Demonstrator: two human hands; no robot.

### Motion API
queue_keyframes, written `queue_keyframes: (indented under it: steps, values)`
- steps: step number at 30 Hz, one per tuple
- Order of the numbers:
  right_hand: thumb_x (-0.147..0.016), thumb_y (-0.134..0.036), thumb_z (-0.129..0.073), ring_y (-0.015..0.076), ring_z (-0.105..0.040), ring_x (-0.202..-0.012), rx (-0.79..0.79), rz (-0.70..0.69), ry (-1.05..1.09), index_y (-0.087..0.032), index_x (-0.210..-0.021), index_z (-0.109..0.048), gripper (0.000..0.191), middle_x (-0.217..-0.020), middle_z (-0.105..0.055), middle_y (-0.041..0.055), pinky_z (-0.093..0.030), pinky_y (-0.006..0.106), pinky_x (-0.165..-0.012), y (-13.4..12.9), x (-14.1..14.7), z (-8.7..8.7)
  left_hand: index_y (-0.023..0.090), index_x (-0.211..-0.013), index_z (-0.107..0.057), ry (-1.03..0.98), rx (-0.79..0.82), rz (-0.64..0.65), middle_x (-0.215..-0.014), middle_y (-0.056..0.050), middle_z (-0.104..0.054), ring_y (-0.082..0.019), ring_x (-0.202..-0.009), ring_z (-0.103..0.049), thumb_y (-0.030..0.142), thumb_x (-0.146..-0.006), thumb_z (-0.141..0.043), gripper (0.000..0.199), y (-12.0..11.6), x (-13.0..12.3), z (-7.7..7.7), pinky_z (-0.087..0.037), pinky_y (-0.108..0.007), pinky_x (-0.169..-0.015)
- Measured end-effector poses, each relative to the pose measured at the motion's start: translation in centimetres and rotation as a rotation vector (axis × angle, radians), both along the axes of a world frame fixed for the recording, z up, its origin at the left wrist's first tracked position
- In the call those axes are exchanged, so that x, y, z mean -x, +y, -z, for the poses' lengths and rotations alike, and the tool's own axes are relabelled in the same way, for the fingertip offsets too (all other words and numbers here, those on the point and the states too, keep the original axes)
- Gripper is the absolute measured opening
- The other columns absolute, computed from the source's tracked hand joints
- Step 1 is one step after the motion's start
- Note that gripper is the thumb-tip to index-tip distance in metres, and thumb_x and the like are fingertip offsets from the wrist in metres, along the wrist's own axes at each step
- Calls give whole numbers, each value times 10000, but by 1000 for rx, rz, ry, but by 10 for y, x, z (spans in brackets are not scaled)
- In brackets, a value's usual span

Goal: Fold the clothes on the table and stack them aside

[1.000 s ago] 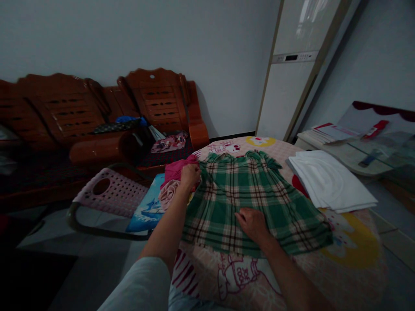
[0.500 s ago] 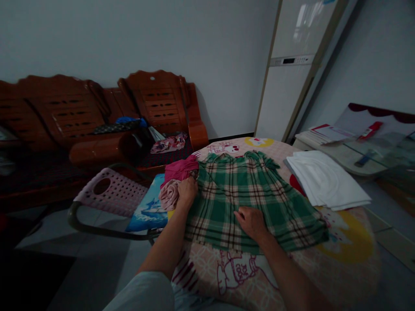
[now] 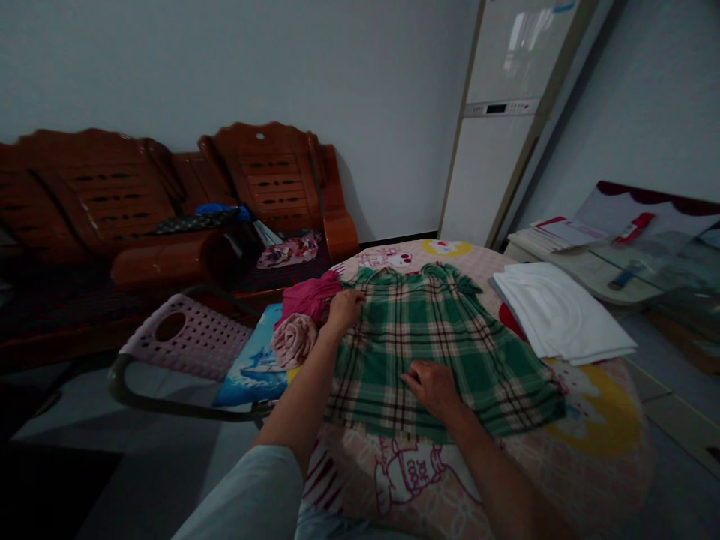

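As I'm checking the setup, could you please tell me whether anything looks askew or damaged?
No damage stands out, but the green plaid garment looks rumpled along its far edge, unlike the folded white cloth.

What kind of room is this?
Probably a home living room: a carved wooden sofa against the wall, a tall floor-standing unit that looks like an air conditioner, and a cartoon-print cloth on the table.

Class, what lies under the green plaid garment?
Patterned tablecloth shows beyond the near and far edges of the green plaid garment; whatever lies directly beneath is covered and cannot be seen.
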State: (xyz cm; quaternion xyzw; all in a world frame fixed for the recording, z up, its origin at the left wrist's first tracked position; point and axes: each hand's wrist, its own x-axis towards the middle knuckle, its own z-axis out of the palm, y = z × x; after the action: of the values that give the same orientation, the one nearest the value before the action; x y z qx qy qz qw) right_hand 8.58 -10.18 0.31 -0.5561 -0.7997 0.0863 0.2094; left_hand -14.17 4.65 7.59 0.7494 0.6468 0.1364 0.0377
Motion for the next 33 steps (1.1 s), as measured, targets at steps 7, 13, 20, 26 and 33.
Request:
queue_keyframes:
  steps: [7, 13, 20, 26, 33]
  values:
    - [-924, -331, -586, 135, -570, -669, -12, 17, 1, -180, -728, -606, 248, -719, -655, 14, -282, 269, -623, -1, 2, -1, 261, -1152, -701, 45, 162, 179, -1199, -74, -668, -247, -1172, -577, 125, -848, -524, 377, 51, -49, 31, -456, -383, -1017]
    - [-951, -333, -546, 131, -581, -676, 9, 5, -3, -186, -739, -615, 268, -722, -661, 8, -287, 264, -624, -1, 3, -2, 358, -1394, -504, 34, 154, 91, -1494, -96, -437, -347, -1374, -376, 306, -927, -486, 470, 79, -48, 48, -303, -651, -1077]
    - [-941, -333, -563, 134, -585, -677, 8, 12, -16, -181, -738, -616, 259, -732, -674, 17, -269, 267, -615, 0, 2, 0, 189, -1345, -581, -101, 32, 137, -1362, -108, -593, -235, -1274, -521, 201, -908, -460, 454, 84, -24, 20, -395, -393, -1089]
    - [-937, -336, -560, 140, -584, -668, 0, 23, -40, -179, -738, -622, 261, -727, -675, 26, -258, 272, -611, 1, 1, 1, 195, -1119, -724, 1, 175, 266, -1107, -43, -732, -196, -1069, -646, 167, -865, -503, 338, 59, -11, 19, -467, -274, -982]
    - [-935, -329, -552, 138, -575, -668, -43, 17, -39, -184, -731, -618, 259, -724, -667, 21, -258, 269, -609, 1, -1, 4, 151, -1354, -555, -98, 72, 209, -1374, -102, -589, -204, -1250, -548, 125, -838, -510, 519, 47, -15, 15, -402, -318, -1081]
